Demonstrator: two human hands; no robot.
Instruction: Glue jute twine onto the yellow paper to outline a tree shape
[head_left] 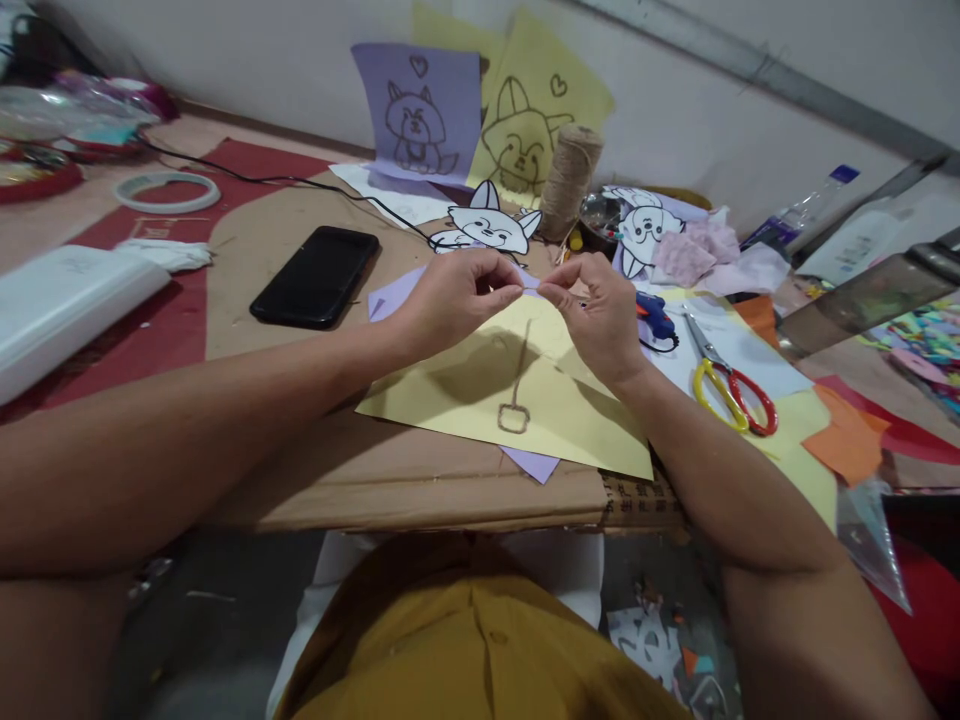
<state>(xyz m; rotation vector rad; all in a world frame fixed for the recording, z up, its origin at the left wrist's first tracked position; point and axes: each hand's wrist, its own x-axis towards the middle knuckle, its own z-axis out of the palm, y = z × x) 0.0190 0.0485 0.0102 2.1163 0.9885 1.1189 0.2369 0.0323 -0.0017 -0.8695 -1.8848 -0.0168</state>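
My left hand [484, 285] and my right hand [592, 305] meet over a yellow sheet of paper [442, 395], thumb and forefinger pinched on each. Their tips are a little apart. Whatever lies between them is too small to make out. On the sheet, a brown line runs down to a small rounded square outline [514, 418], which looks like twine. Purple paper [531, 464] pokes out from underneath. Behind my hands stand a twine spool [571, 180] and a white fox cutout [487, 225]. Beside my right hand lies a blue glue gun [656, 315].
Scissors [724, 375] with yellow and red handles lie at right, near a grey bottle [870, 300]. A black phone [315, 278], a tape roll [166, 192] and a white box [75, 310] are at left. Purple [420, 115] and yellow [555, 100] fox pictures lean on the wall.
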